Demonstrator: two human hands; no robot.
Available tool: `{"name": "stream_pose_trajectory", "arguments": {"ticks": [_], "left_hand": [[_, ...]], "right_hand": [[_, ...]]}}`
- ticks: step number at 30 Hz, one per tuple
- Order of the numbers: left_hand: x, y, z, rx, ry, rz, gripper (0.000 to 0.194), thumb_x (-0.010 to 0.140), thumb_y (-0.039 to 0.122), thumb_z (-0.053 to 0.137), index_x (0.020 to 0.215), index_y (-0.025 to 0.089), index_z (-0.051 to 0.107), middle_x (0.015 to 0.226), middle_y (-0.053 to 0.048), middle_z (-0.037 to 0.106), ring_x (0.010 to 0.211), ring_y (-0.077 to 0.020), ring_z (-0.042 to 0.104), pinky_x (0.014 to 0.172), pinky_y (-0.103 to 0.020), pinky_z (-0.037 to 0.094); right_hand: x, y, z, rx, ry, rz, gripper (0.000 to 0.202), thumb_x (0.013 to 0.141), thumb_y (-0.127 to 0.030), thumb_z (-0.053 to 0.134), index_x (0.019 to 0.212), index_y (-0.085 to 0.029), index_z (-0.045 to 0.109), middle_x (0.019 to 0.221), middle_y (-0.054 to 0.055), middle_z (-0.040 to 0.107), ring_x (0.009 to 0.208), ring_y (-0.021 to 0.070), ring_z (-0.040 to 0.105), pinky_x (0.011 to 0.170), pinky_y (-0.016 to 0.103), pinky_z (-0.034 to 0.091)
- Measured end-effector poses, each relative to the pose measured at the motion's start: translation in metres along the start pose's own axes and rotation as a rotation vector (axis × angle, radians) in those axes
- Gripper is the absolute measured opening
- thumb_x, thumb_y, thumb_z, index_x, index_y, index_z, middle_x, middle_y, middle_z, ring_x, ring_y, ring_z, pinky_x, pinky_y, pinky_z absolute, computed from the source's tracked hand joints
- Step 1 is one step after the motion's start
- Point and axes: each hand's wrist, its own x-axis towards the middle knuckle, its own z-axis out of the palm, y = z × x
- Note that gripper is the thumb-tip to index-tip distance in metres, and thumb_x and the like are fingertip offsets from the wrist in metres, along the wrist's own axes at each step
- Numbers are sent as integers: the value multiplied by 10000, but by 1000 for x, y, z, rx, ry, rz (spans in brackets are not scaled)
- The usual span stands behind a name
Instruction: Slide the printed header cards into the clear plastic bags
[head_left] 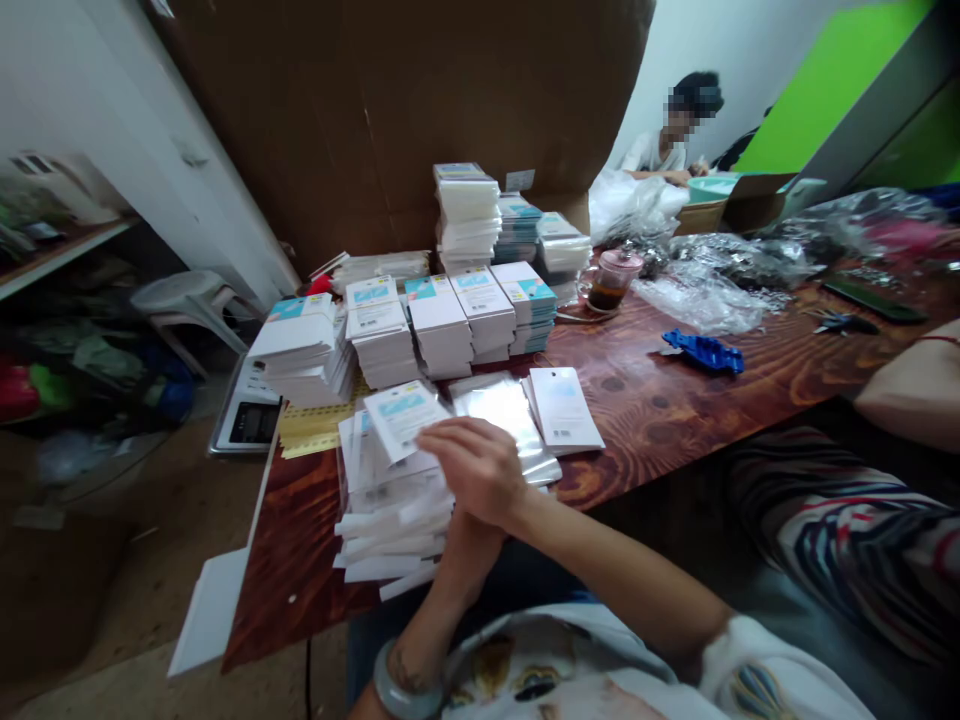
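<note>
A printed white card with a blue picture is tilted over a loose pile of bagged cards near the table's front edge. My right hand is closed, its fingertips at the card's lower right edge. Beneath it crosses my left hand, whose fingers are hidden behind the right one. Just right of my hands lies a stack of clear plastic sleeves. Several more white cards rest beside the sleeves.
Stacked cards stand in rows behind my hands, before a large cardboard sheet. A lidded glass mug, a blue plastic part and plastic bags lie rightward. A digital scale sits left. Another person sits far right.
</note>
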Motion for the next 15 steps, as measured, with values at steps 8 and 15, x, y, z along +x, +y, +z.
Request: {"name": "stream_pose_trajectory", "arguments": {"ticks": [8,15], "left_hand": [[-13,10,-6,24,17,-66,298,732,381,657,964,209,585,909,-57,642,987,-315,622,830,-442,518],[-34,-3,-20,-30,-8,-90,569,728,267,701,1219,294,415,1131,-35,575,872,-146,656,844,-350,540]], "right_hand": [[0,30,-19,150,-114,111,263,753,-385,705,961,-227,676,983,21,705,909,160,652,806,250,510],[-54,113,-131,-91,-422,387,680,627,-349,784,1254,-207,565,1340,103,510,1220,333,483,1033,463,373]]}}
